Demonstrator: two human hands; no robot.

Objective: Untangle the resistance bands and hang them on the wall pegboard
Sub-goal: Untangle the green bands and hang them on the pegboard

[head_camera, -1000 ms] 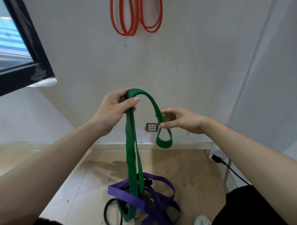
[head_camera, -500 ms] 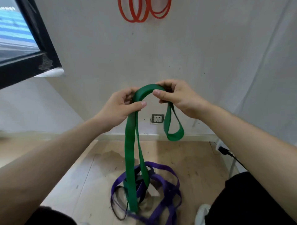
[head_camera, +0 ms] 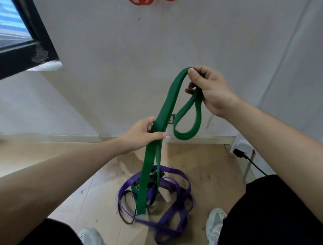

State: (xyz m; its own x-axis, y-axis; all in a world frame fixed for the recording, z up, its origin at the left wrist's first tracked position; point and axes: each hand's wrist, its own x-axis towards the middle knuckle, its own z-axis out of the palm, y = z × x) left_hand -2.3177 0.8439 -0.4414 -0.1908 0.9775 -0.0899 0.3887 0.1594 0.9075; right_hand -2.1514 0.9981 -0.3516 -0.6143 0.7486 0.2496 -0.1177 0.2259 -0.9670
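A wide green band [head_camera: 167, 105] hangs from my right hand [head_camera: 208, 89], which pinches its top fold between thumb and fingers. A short loop of it dangles below that hand. My left hand [head_camera: 141, 136] grips the two long strands lower down. The green band's lower end reaches into a tangle on the floor with a purple band [head_camera: 174, 208] and a thin black band [head_camera: 124, 216]. Orange bands [head_camera: 141, 1] hang on the wall at the top edge, mostly cut off.
A white wall with a power socket [head_camera: 171, 119] is straight ahead. A dark window frame [head_camera: 26, 45] is at upper left. A black plug and cable [head_camera: 244, 155] sit at the right. My two shoes [head_camera: 215, 220] stand beside the tangle on the wooden floor.
My right hand has lifted the top fold up and to the right. My left hand has slid down the strands. The view has tilted downward.
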